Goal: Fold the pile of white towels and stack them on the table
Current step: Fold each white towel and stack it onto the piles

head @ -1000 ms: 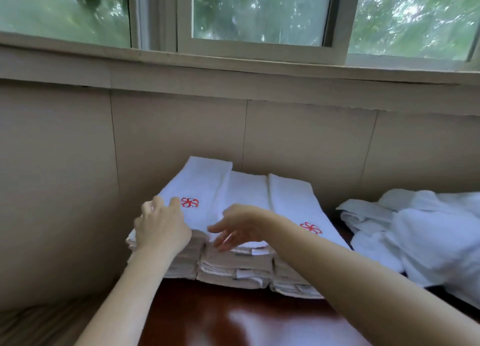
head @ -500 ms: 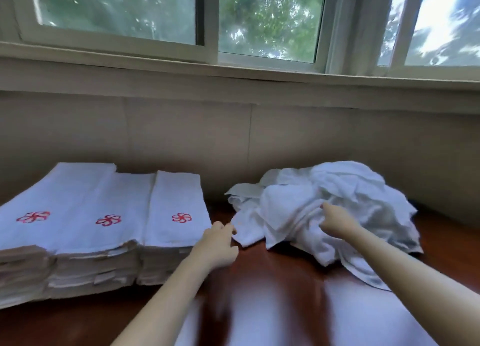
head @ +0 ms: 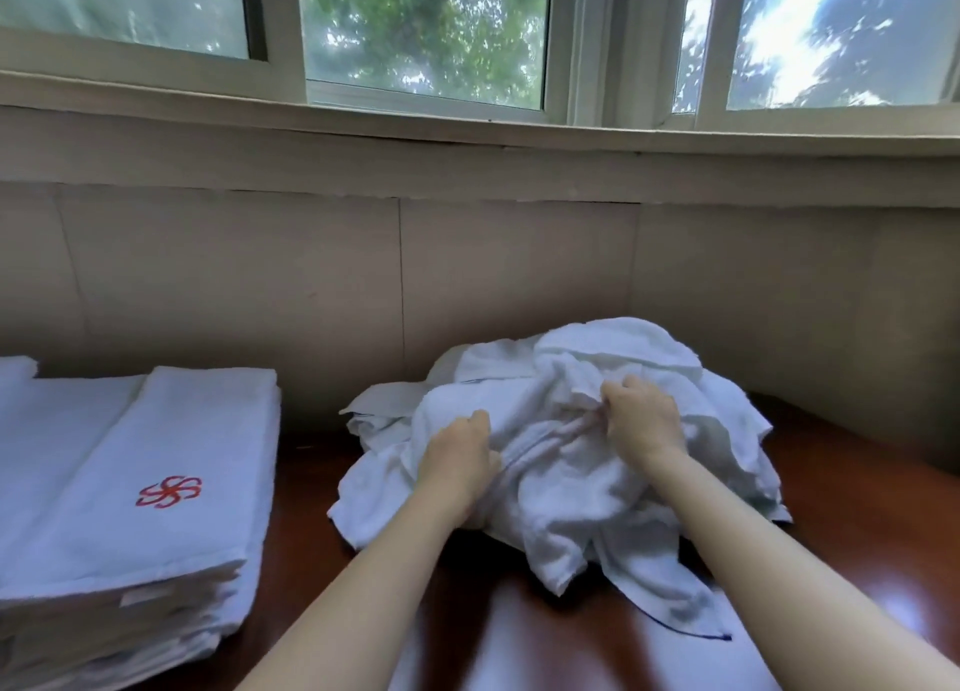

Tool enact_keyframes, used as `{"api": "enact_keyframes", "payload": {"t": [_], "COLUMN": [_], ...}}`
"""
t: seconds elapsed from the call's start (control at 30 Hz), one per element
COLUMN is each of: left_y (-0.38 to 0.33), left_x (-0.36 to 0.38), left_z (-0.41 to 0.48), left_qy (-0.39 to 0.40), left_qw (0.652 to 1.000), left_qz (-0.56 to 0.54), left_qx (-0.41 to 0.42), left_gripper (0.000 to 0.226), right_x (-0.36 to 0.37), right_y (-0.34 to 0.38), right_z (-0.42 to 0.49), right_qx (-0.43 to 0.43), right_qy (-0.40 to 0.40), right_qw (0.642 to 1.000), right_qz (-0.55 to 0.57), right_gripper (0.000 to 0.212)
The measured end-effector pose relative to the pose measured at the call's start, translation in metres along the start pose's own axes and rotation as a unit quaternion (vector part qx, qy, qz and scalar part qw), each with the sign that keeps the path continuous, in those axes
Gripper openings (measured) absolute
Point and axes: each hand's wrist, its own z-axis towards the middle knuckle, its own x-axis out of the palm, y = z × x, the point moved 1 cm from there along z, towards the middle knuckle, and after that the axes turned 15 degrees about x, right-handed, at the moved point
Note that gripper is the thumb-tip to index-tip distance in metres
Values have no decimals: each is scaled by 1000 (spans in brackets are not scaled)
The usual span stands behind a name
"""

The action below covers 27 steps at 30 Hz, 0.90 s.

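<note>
Fingers [head: 615,391] are curled into the cloth by the right hand [head: 641,423] and left hand [head: 457,456] atop the rumpled pile of white towels [head: 566,503], heaped on the table [head: 857,514] near the folded stack [head: 156,446]; soft, light and limp, a towel is judged best taken by its corners.

Folded stack [head: 140,482] left of towel pile [head: 571,482], both on table [head: 857,560]

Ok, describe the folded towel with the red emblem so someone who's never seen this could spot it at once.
Below the window, on the dark wooden table, folded white towels stand in stacks at the left. It tops the stack nearest the crumpled pile. Unlike that heap, it lies flat, and it bears the only red pinwheel emblem in view.
</note>
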Motion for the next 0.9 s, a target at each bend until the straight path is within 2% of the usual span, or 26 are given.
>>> {"api": "enact_keyframes", "payload": {"t": [0.1,0.27,0.37,0.43,0.53,0.57,0.6,0.63,0.7,0.77,0.83,0.9], "left_y": [2,-16,-33,-42,-48,-48,-47,-45,-43,-49,-58,-63], "left_x": [-13,-40,-49,-54,-65,-70,-73,-74,-73,-68,-58,-47], "left_z": [-19,-62,-91,-109,-133,-138,-143,-146,-151,-152,-150,-145], "left_qy": [23,44,99,155,255,280,299,310,314,300,290,276], "left_qw": [999,995,991,985,965,959,953,950,949,952,952,951], "left_qz": [-41,-70,-59,-53,-34,-20,-10,-9,-26,-62,-99,-142], "left_qx": [22,51,61,57,54,51,49,36,17,15,9,-4], "left_gripper": [3,21,21,19,20,15,9,23,52,61,56,35], "right_x": [-19,-51,-71,-82,-97,-105,-110,-116,-118,-116,-107,-93], "right_y": [-22,-40,-36,-32,-27,-26,-25,-23,-19,-13,-11,-14], "right_z": [-9,-47,-70,-86,-106,-110,-111,-110,-101,-87,-72,-57], "right_qx": [-1,0,-25,-55,-112,-132,-138,-139,-109,-72,-51,-28], "right_qy": [44,51,79,140,264,281,272,253,177,121,129,167], "right_qw": [998,997,995,988,958,951,952,957,978,989,990,986], "right_qz": [52,66,47,40,-4,-12,-14,2,29,35,16,4], "right_gripper": [10,16,31,32,32,29,16,7,47,66,77,80]}}
